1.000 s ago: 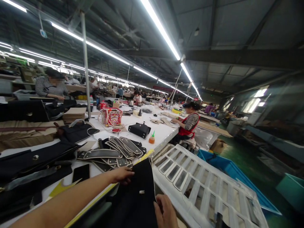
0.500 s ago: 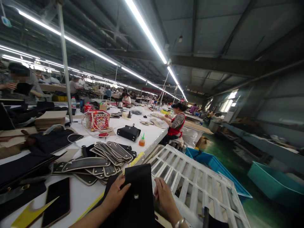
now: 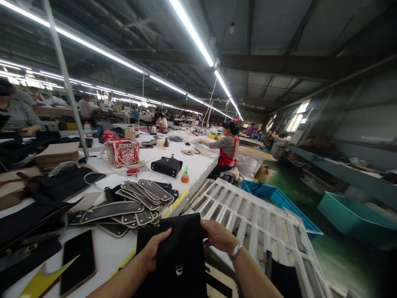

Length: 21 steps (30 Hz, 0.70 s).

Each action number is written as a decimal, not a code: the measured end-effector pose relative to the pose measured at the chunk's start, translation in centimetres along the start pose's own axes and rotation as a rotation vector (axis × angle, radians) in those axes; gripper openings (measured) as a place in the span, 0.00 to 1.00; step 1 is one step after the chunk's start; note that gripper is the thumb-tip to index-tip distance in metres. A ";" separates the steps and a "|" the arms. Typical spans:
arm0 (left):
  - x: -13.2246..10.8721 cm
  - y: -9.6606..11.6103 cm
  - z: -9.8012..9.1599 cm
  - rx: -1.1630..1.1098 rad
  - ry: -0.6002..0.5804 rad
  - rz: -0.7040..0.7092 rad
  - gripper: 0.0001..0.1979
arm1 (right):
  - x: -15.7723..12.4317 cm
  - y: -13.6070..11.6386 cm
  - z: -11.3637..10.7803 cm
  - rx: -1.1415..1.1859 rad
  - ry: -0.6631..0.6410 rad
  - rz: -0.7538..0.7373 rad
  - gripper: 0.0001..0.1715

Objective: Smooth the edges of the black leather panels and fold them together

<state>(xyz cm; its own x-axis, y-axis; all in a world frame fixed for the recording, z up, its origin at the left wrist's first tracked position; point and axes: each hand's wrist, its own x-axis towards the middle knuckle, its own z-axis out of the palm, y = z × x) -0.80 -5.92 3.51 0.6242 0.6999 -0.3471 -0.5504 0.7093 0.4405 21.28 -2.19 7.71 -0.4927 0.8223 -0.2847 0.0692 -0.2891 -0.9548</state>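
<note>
I hold a black leather bag panel point(image 3: 181, 248) with a small metal clasp upright in front of me at the table's near edge. My left hand point(image 3: 151, 252) grips its left side, thumb over the front. My right hand point(image 3: 218, 234), with a metal watch at the wrist, pinches its top right corner. Just beyond the panel a fanned pile of dark grey strap pieces point(image 3: 136, 203) lies on the white table point(image 3: 198, 165).
A black phone point(image 3: 77, 260) and a yellow template point(image 3: 43, 279) lie at the left. A small black bag point(image 3: 166, 165), an orange glue bottle point(image 3: 185, 176) and a patterned bag point(image 3: 123, 152) stand farther back. White slatted trays point(image 3: 248, 215) and blue bins point(image 3: 279, 200) sit to the right. Other people work along the tables.
The panel has been lifted and turned upright. My left hand moved from its top to its left side, and my right hand rose to grip its top right corner. The view shifted right.
</note>
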 end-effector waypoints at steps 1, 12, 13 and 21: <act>0.1 0.0 -0.1 -0.013 0.006 -0.009 0.22 | 0.0 0.2 0.1 0.024 0.002 0.007 0.23; -0.5 -1.6 -1.1 0.001 0.160 -0.027 0.16 | -1.9 -2.4 0.1 -0.397 -0.224 0.154 0.10; -0.7 -2.0 -0.8 0.019 0.170 -0.032 0.15 | -1.8 -2.5 -0.1 -0.446 -0.233 0.178 0.09; -2.3 -2.4 0.0 0.081 0.104 0.019 0.14 | -2.9 -2.0 1.9 -0.500 -0.105 0.007 0.07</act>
<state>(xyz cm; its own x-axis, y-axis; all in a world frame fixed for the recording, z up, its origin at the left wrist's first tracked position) -0.94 -9.26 3.25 0.5508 0.7213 -0.4199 -0.5127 0.6894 0.5118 20.90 -4.90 10.59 -0.5733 0.7604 -0.3052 0.4665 -0.0032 -0.8845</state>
